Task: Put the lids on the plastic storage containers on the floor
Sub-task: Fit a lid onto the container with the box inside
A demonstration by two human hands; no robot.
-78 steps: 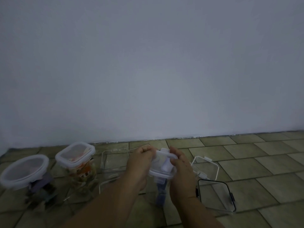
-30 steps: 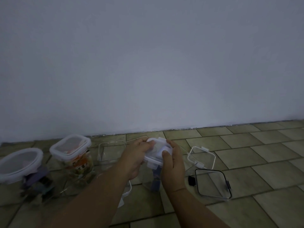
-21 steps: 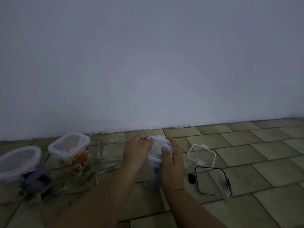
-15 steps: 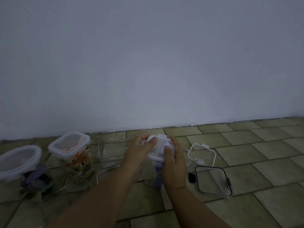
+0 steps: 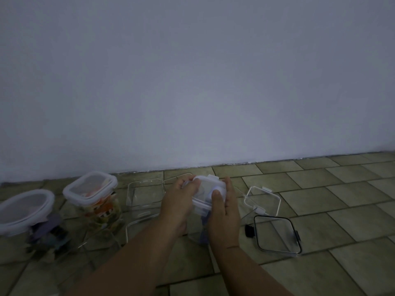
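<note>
A small clear container (image 5: pixel 197 230) with purple contents stands on the tiled floor at centre. A white clip lid (image 5: pixel 206 190) sits on its top. My left hand (image 5: pixel 180 201) grips the lid's left side, fingers curled over the edge. My right hand (image 5: pixel 224 207) holds the right side, thumb pressing on top. An empty clear container (image 5: pixel 145 196) stands to the left. A white-rimmed lid (image 5: pixel 264 199) and a black-rimmed lid (image 5: pixel 277 235) lie loose on the right.
Two lidded containers with contents stand at the left: a square one (image 5: pixel 94 199) and a round one (image 5: pixel 23 212). A plain wall (image 5: pixel 192 82) rises just behind the row. Bare floor tiles (image 5: pixel 342 199) extend to the right.
Both hands stayed on the small lid and shifted their hold around it. My right thumb moved onto the lid's top. The lid has settled flatter on the container.
</note>
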